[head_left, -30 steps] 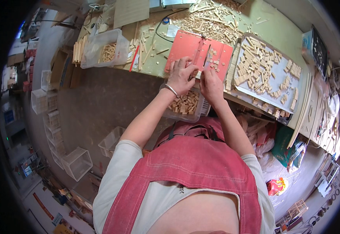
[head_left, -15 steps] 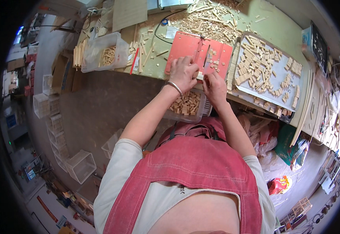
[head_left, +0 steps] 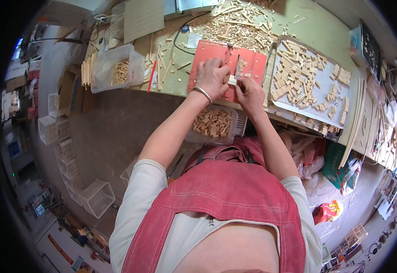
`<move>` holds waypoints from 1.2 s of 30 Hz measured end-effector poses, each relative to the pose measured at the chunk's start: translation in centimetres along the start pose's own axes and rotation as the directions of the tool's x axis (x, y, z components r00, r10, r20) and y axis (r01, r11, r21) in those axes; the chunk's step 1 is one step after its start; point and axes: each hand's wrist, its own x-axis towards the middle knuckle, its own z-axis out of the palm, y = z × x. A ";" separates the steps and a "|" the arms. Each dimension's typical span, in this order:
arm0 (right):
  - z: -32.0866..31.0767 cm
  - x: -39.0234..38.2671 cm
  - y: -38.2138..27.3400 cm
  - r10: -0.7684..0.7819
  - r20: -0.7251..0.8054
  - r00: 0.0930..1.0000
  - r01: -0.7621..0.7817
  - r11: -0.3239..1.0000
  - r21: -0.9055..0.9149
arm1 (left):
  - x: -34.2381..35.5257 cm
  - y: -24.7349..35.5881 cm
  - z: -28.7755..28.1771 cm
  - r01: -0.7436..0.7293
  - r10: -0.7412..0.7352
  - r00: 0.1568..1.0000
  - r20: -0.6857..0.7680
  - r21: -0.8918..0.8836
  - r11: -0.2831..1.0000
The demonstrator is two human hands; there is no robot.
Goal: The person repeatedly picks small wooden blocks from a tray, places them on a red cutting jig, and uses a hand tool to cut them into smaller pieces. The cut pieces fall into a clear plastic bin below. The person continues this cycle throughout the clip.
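A few pale wooden strips (head_left: pixel 231 80) lie side by side on a red saw table (head_left: pixel 257 61), close to the thin dark blade (head_left: pixel 238 61) that stands up from its slot. My left hand (head_left: pixel 212 77), with a bangle at its wrist, presses over the strips from the left, fingers closed on them. From the right, my right hand (head_left: pixel 251 94) pinches their other end; its fingertips are partly hidden. Small cut wooden pieces (head_left: pixel 242 67) lie just right of the blade. Below the table's front edge sits a clear plastic bin (head_left: pixel 223 141) filled with little wooden blocks.
A tray (head_left: pixel 338 98) of many wooden blocks stands to the right on the green workbench (head_left: pixel 326 29). Wood offcuts (head_left: pixel 239 20) are heaped behind the saw table. At left are another clear bin (head_left: pixel 105 68), a red stick (head_left: pixel 152 76) and a black cable (head_left: pixel 176 38).
Both hands have shifted a little away from me along the saw table, and the pale strips now show between them near the blade. The whole view has also moved slightly.
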 end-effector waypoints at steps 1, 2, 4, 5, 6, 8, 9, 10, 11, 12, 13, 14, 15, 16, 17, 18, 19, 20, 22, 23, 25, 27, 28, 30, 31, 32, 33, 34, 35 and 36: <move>-0.1 0.2 0.0 0.006 -0.003 1.000 -0.006 1.000 0.009 | 0.2 0.0 0.1 -0.001 0.001 1.000 -0.001 0.003 1.000; -0.1 0.3 0.1 0.003 -0.001 1.000 -0.003 1.000 0.003 | 0.4 -0.1 0.2 -0.001 0.001 1.000 -0.002 0.008 1.000; 0.0 0.6 0.4 -0.004 0.002 1.000 0.004 1.000 -0.009 | 0.7 -0.3 0.2 0.009 -0.009 1.000 0.014 0.008 1.000; 0.0 0.9 0.5 -0.011 -0.006 1.000 0.011 1.000 -0.010 | 0.9 -0.3 0.1 0.019 -0.019 0.999 0.031 0.003 1.000; 0.1 1.1 0.4 -0.019 -0.015 1.000 0.018 1.000 -0.012 | 1.1 -0.4 0.1 0.029 -0.029 0.998 0.049 -0.001 1.000; 0.2 1.5 0.7 -0.024 -0.017 1.000 0.023 0.999 -0.028 | 1.4 -0.6 0.2 0.008 -0.008 1.000 0.008 0.004 1.000; 0.3 1.6 1.0 -0.021 -0.011 1.000 0.021 0.999 -0.042 | 1.6 -0.7 0.3 -0.003 0.003 1.000 -0.013 0.007 1.000; 0.4 1.7 1.2 -0.019 -0.005 1.000 0.018 0.998 -0.057 | 1.8 -0.7 0.4 -0.003 0.003 1.000 -0.012 0.004 1.000; 0.4 1.9 1.3 -0.017 -0.006 1.000 0.017 0.999 -0.045 | 2.0 -0.8 0.4 -0.001 0.002 1.000 -0.013 0.004 1.000; 0.5 2.1 1.3 -0.016 -0.007 1.000 0.016 0.999 -0.033 | 2.2 -0.8 0.3 0.000 0.000 1.000 -0.014 0.004 1.000; 0.6 2.3 1.4 -0.014 -0.009 1.000 0.014 1.000 -0.022 | 2.4 -0.9 0.4 0.002 -0.002 1.000 -0.022 0.004 1.000; 0.5 2.7 1.3 -0.016 -0.025 1.000 0.015 1.000 -0.021 | 2.6 -1.0 0.6 0.002 -0.002 0.999 -0.033 0.004 1.000; 0.4 3.1 1.2 -0.017 -0.041 0.999 0.016 1.000 -0.020 | 2.9 -1.0 0.7 0.002 -0.002 0.999 -0.044 0.005 1.000; 0.4 3.5 1.0 -0.017 -0.058 0.998 0.016 1.000 -0.019 | 3.1 -1.2 0.7 -0.006 0.006 0.999 -0.048 0.015 1.000; 0.4 4.0 1.2 -0.035 -0.055 0.998 0.033 0.999 -0.035 | 3.6 -1.3 0.7 -0.021 0.022 0.998 -0.050 0.023 1.000; 0.2 4.2 1.6 -0.048 -0.055 0.997 0.044 0.997 -0.067 | 4.3 -1.1 1.0 -0.045 0.046 0.998 -0.053 0.016 0.999; 0.3 4.3 1.9 -0.058 -0.055 0.997 0.053 0.994 -0.098 | 4.2 -1.3 0.8 -0.055 0.058 0.997 -0.048 0.065 0.996; 0.4 4.2 1.9 -0.080 -0.028 0.996 0.075 0.987 -0.144 | 3.9 -1.8 1.0 -0.085 0.087 0.995 -0.047 0.043 0.995; 0.4 3.4 2.0 -0.089 -0.039 0.995 0.083 0.988 -0.133 | 2.6 -0.6 0.3 -0.033 0.033 0.999 0.002 0.094 0.995; -0.2 2.7 1.1 -0.074 -0.037 0.997 0.068 0.987 -0.146 | 1.6 0.0 -0.4 0.004 -0.011 0.998 0.070 0.103 0.995; -2.4 1.4 0.1 -0.095 -0.087 0.992 0.088 0.993 -0.074 | -0.7 0.8 -0.5 -0.050 0.049 0.999 0.016 0.070 0.996; -4.6 -0.5 0.2 -0.075 -0.109 0.991 0.071 0.997 -0.036 | -2.9 1.8 -0.6 -0.026 0.024 0.999 0.049 0.029 0.999; -5.7 -1.7 0.8 -0.058 -0.102 0.993 0.054 0.998 -0.042 | -4.1 2.6 -0.9 -0.017 0.016 0.999 0.029 0.051 0.999; -8.2 -4.2 2.9 -0.009 -0.122 0.992 0.000 0.997 -0.071 | -6.2 4.3 -1.2 -0.003 0.004 1.000 -0.011 0.093 0.996; -9.6 -5.4 4.3 0.017 -0.144 0.989 -0.029 0.996 -0.087 | -7.5 5.2 -1.3 -0.002 0.007 0.999 -0.043 0.106 0.994; -11.1 -6.3 6.0 0.043 -0.167 0.985 -0.060 0.993 -0.103 | -8.9 6.1 -0.9 -0.001 0.010 0.997 -0.074 0.118 0.993; -13.0 -7.1 7.8 0.101 -0.185 0.978 -0.124 0.985 -0.117 | -10.3 7.1 -0.8 0.002 0.012 0.995 -0.101 0.132 0.991; -14.9 -7.9 9.7 0.161 -0.199 0.967 -0.188 0.974 -0.126 | -11.7 8.4 -0.9 0.058 -0.050 0.995 -0.085 0.091 0.994; -16.8 -8.4 11.5 0.226 -0.208 0.952 -0.262 0.951 -0.165 | -13.1 9.3 -0.5 0.093 -0.089 0.995 -0.053 0.080 0.992; -18.6 -8.5 13.3 0.285 -0.218 0.933 -0.329 0.923 -0.201 | -14.4 9.9 0.4 0.131 -0.130 0.991 -0.024 0.072 0.989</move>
